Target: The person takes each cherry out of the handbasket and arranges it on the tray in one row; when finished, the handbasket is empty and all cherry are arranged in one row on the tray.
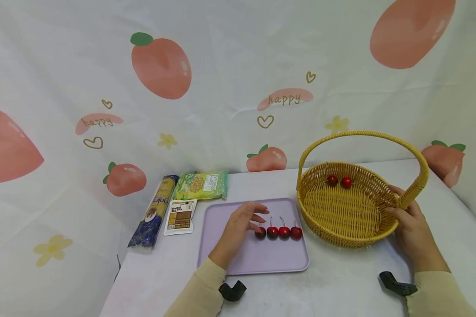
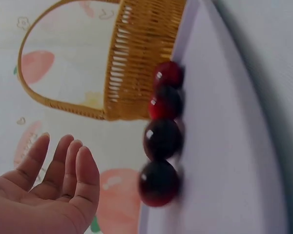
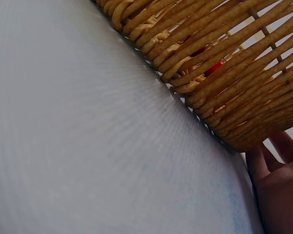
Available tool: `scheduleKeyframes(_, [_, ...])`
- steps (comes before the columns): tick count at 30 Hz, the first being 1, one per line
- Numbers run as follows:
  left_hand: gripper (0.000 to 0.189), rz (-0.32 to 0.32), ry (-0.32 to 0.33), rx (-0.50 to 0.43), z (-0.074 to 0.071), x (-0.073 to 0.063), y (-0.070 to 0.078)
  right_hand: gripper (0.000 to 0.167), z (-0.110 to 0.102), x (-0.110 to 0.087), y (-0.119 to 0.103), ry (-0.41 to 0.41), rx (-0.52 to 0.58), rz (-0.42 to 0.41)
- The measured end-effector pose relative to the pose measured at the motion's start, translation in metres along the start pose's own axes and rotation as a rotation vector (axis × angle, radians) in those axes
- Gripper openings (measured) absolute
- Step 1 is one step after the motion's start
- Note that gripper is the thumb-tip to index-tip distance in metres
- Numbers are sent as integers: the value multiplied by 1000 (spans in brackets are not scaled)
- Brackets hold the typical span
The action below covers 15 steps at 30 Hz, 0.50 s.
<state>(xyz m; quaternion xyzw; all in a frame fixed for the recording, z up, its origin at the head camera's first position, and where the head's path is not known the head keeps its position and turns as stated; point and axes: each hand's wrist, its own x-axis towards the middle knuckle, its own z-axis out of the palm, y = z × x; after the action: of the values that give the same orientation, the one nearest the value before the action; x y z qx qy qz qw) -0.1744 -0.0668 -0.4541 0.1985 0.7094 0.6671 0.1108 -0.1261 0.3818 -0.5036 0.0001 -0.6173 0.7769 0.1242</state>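
Several dark red cherries [image 1: 284,233] with stems lie in a row on the lilac tray [image 1: 218,220]. My left hand [image 1: 242,226] hovers over the tray beside the leftmost cherry, its fingers loosely bent; the left wrist view shows nothing in its palm. To the right, my right hand [image 1: 412,229] grips the rim of a yellow woven basket [image 1: 341,215] near the foot of its arched handle, thumb over the inner side. Two more cherries [image 1: 339,181] sit inside the basket, against its back wall.
Left of the tray lie a long blue-and-gold packet [image 1: 154,211], a green-and-yellow bag [image 1: 202,185] and a small white-and-brown pouch [image 1: 180,216]. A white fabric backdrop [image 1: 222,88] printed with peaches hangs behind the white table [image 1: 333,281].
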Motion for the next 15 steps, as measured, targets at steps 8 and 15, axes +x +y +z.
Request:
scheduleKeyframes(8, [70, 38, -125, -83, 22, 21, 25, 58, -2, -1, 1, 1, 15, -1])
scheduleKeyframes(15, [72, 34, -197, -165, 46, 41, 40, 57, 0, 0, 0, 10, 13, 9])
